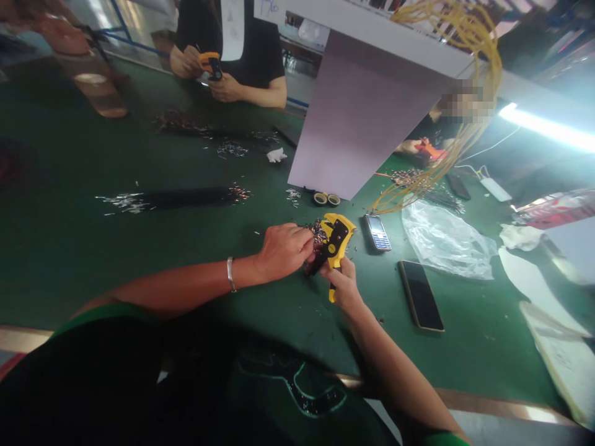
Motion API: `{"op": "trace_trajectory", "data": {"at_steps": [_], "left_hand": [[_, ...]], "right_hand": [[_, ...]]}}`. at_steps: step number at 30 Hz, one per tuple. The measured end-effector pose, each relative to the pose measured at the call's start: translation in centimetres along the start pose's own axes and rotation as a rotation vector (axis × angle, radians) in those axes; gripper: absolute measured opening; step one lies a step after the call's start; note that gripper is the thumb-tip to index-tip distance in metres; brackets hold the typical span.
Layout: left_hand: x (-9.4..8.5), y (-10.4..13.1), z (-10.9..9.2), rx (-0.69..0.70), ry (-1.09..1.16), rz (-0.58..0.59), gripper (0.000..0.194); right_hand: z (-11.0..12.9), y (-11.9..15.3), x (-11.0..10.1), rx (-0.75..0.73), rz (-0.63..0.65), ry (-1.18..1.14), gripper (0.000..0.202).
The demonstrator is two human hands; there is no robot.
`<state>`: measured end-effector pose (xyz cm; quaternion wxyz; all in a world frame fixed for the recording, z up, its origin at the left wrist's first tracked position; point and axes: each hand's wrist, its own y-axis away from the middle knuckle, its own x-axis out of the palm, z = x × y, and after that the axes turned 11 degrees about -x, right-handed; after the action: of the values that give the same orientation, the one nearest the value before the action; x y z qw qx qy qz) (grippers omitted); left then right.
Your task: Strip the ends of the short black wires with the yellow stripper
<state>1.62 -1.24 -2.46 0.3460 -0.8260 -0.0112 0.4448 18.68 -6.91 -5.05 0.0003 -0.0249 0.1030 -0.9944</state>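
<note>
My right hand [344,282] is wrapped round the handles of a yellow and black wire stripper [340,238], its jaws tilted up to the left. Beside the tool's jaws, my left hand [286,249] is closed, fingertips pinched together near the stripper; what they pinch is too small or hidden to make out. Just behind both hands lies a heap of short wire bits [317,230], partly covered by my fingers. Further left on the green table rests a long bundle of black wires [190,197] with bare ends at both sides.
Two tape rolls [326,199] sit by a grey upright panel [362,111]. To the right are a keypad phone [377,233], a smartphone [421,295] and a clear plastic bag [446,238]. Across the table a co-worker holds another stripper [211,64]; a second person sits behind yellow cables [458,139].
</note>
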Motion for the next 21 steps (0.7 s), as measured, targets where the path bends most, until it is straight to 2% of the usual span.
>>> {"op": "trace_trajectory", "data": {"at_steps": [7, 13, 21], "left_hand": [[-0.07, 0.05, -0.27, -0.026, -0.013, 0.060, 0.027], [0.08, 0.00, -0.20, -0.047, -0.033, 0.057, 0.026], [0.00, 0.17, -0.54, -0.034, -0.035, 0.090, 0.027]], "right_hand": [[-0.01, 0.02, 0.11, 0.014, -0.021, 0.013, 0.031], [-0.01, 0.11, 0.21, -0.004, -0.005, -0.076, 0.031], [0.88, 0.11, 0.59, -0.007, -0.033, 0.071, 0.018]]}}
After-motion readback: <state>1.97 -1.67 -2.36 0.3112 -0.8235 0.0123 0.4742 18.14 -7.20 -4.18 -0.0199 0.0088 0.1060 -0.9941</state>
